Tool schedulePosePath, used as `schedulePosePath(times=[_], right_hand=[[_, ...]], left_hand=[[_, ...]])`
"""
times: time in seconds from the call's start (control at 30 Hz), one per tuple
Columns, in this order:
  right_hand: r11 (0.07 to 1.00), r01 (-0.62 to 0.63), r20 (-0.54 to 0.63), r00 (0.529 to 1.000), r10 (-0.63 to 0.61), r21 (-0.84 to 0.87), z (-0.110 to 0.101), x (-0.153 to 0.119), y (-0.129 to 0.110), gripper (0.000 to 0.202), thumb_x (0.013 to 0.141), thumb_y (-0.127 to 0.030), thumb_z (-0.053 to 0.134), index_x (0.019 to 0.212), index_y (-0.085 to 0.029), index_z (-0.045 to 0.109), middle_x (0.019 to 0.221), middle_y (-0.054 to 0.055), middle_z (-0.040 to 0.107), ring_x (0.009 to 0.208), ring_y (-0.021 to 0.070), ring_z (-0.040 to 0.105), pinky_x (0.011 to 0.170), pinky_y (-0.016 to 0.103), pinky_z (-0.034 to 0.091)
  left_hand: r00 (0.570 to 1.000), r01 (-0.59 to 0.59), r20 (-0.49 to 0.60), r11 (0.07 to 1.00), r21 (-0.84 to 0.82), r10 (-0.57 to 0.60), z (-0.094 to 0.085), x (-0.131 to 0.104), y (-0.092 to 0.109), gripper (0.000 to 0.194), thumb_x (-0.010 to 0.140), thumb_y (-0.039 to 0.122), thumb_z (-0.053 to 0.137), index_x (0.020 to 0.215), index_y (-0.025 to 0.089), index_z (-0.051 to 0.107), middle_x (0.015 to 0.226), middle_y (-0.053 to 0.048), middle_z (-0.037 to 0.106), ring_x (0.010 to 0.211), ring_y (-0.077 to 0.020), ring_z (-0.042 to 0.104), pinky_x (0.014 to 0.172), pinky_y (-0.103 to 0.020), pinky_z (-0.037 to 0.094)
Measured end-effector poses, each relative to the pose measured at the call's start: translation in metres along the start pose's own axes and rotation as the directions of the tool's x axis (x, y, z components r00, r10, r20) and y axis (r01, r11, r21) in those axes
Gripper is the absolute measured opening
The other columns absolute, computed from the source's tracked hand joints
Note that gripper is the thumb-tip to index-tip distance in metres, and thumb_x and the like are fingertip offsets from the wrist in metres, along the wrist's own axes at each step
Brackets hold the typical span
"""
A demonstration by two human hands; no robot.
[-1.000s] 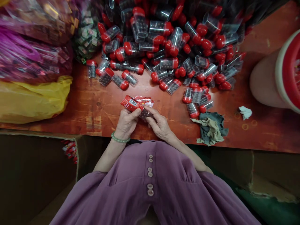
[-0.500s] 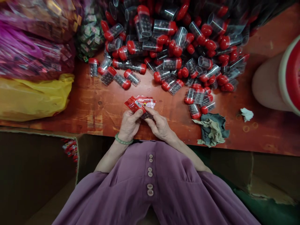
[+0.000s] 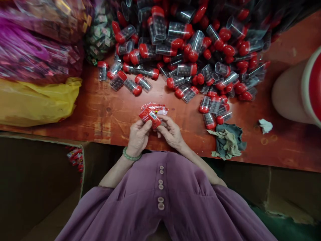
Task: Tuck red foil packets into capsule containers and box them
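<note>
Near the table's front edge, my left hand (image 3: 139,135) pinches a small red printed packet (image 3: 147,115) between thumb and fingers. The packet is tilted and has a pale label on its face. My right hand (image 3: 172,132) is closed at the packet's lower right corner, its thumb and fingers pressed there. Fingertips under the packet are partly hidden. Just behind it shows another red shiny wrapper (image 3: 163,109) with a white patch; I cannot tell whether it lies on the table or is held too.
Clear tubes with red caps and dark beads (image 3: 185,69) pile up at the back. Filled bags, one yellow (image 3: 37,103), line the left. To the right are a crumpled cloth (image 3: 229,142), white tissue (image 3: 265,126) and a tub (image 3: 288,90). A cardboard box (image 3: 84,174) stands lower left.
The red packet has turned and shifted a little right, and more of its printed face shows. My right thumb has moved in to its lower corner. The view has shifted slightly.
</note>
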State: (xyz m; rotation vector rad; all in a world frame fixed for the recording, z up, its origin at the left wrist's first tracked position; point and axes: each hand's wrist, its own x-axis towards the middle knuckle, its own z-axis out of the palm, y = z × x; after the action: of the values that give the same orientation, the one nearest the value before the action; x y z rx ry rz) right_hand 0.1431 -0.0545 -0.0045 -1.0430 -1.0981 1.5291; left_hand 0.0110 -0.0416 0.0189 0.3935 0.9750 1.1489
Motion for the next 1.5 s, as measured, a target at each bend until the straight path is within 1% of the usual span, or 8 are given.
schedulePosePath(times=[0.13, 0.33, 0.6, 0.8, 0.9, 1.03, 1.17, 1.5], right_hand=[[0.998, -0.013, -0.015, 1.000, 0.014, 0.057, 0.000, 0.000, 0.004, 0.037, 0.086, -0.047, 0.070, 0.113, -0.026, 0.058, 0.082, -0.003, 0.066, 0.058, 0.0070, 0.059, 0.049, 0.019, 0.051], [1.000, -0.020, 0.040, 0.999, 0.020, 0.006, 0.007, 0.002, 0.006, 0.042, 0.082, -0.053, 0.073, 0.108, -0.023, 0.060, 0.079, -0.003, 0.066, 0.058, 0.0083, 0.058, 0.051, 0.021, 0.048], [0.920, 0.265, 0.354, 0.922, -0.155, -0.289, 0.038, 0.018, -0.001, 0.045, 0.087, -0.060, 0.064, 0.075, -0.017, 0.056, 0.061, -0.007, 0.048, 0.053, 0.0058, 0.040, 0.053, 0.021, 0.035], [0.904, 0.344, 0.469, 0.861, -0.195, -0.255, 0.041, 0.018, -0.007, 0.045, 0.087, -0.060, 0.063, 0.097, -0.016, 0.062, 0.066, -0.005, 0.057, 0.055, 0.0065, 0.048, 0.056, 0.020, 0.041], [0.858, 0.381, 0.389, 0.890, -0.239, -0.345, 0.026, 0.022, -0.019, 0.047, 0.089, -0.060, 0.061, 0.106, -0.016, 0.064, 0.080, 0.002, 0.066, 0.069, 0.0120, 0.060, 0.065, 0.025, 0.049], [0.794, 0.489, 0.467, 0.832, -0.299, -0.362, 0.017, 0.038, -0.040, 0.062, 0.086, -0.060, 0.065, 0.133, -0.020, 0.055, 0.124, 0.013, 0.065, 0.113, 0.0237, 0.063, 0.095, 0.040, 0.052], [0.796, 0.516, 0.591, 0.763, -0.261, -0.315, 0.026, 0.041, -0.045, 0.050, 0.092, -0.046, 0.065, 0.134, -0.021, 0.057, 0.119, 0.010, 0.067, 0.104, 0.0200, 0.065, 0.090, 0.037, 0.054], [0.815, 0.472, 0.486, 0.828, -0.279, -0.335, 0.022, 0.032, -0.022, 0.026, 0.090, -0.031, 0.070, 0.113, -0.019, 0.069, 0.083, 0.001, 0.070, 0.070, 0.0113, 0.063, 0.067, 0.026, 0.050]], left_hand=[[0.998, 0.052, 0.029, 0.997, 0.052, -0.053, 0.000, -0.004, -0.002, 0.031, 0.065, 0.040, 0.088, 0.074, 0.014, 0.073, 0.065, -0.002, 0.069, 0.054, -0.0112, 0.060, 0.057, -0.027, 0.055], [0.997, -0.005, -0.080, 0.990, 0.143, 0.016, -0.016, -0.017, 0.003, 0.031, 0.064, 0.040, 0.089, 0.078, 0.015, 0.077, 0.074, -0.003, 0.074, 0.068, -0.0128, 0.067, 0.074, -0.026, 0.056], [0.962, -0.080, -0.235, 0.967, 0.240, 0.138, -0.045, -0.057, 0.027, 0.029, 0.064, 0.041, 0.089, 0.067, 0.016, 0.074, 0.063, 0.000, 0.071, 0.058, -0.0100, 0.064, 0.069, -0.022, 0.056], [0.917, -0.176, -0.289, 0.929, 0.325, 0.275, -0.058, -0.059, 0.036, 0.031, 0.060, 0.042, 0.089, 0.070, 0.016, 0.075, 0.065, -0.002, 0.072, 0.057, -0.0134, 0.064, 0.067, -0.027, 0.057], [0.915, -0.174, -0.220, 0.822, 0.542, 0.338, -0.066, -0.060, 0.038, 0.024, 0.068, 0.038, 0.083, 0.073, 0.015, 0.076, 0.067, -0.002, 0.073, 0.059, -0.0137, 0.063, 0.064, -0.025, 0.054], [0.965, -0.211, 0.034, 0.691, 0.692, 0.260, -0.065, -0.059, 0.044, 0.017, 0.076, 0.031, 0.075, 0.078, 0.014, 0.077, 0.070, -0.003, 0.074, 0.060, -0.0142, 0.063, 0.061, -0.024, 0.051], [0.940, -0.338, 0.227, 0.610, 0.717, 0.255, -0.057, -0.056, 0.047, 0.014, 0.076, 0.027, 0.073, 0.079, 0.014, 0.075, 0.064, -0.001, 0.068, 0.056, -0.0114, 0.057, 0.057, -0.022, 0.047], [0.991, -0.078, 0.134, 0.864, 0.497, 0.012, -0.051, -0.051, 0.031, 0.036, 0.076, 0.048, 0.077, 0.084, 0.013, 0.074, 0.072, -0.004, 0.069, 0.064, -0.0148, 0.062, 0.063, -0.026, 0.051]])
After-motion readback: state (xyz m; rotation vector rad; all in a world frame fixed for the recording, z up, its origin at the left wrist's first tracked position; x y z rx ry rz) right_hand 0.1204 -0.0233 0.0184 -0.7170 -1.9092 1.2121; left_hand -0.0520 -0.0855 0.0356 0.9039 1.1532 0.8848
